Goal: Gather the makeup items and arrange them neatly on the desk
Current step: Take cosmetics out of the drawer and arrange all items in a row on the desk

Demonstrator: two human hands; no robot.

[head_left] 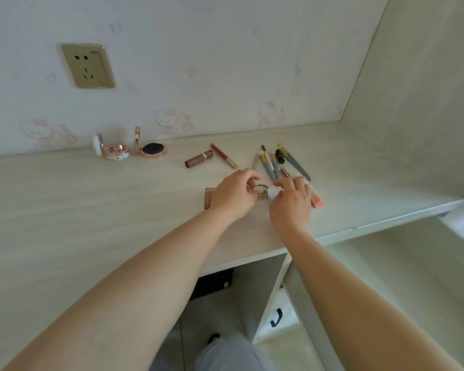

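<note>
Being handled at centre frame is a small round item, pinched by left hand and right hand; pencils are being left untidy on the bench.

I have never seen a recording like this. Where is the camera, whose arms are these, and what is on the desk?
There is no machine. One camera, worn on a person's head, looks down at their own bare arms. The left hand and right hand meet over a small ring-shaped item and a white round piece; what these are is unclear. On the desk lie two open compacts, a lipstick, a slim tube and a bunch of pencils. A wall socket is above.
</note>
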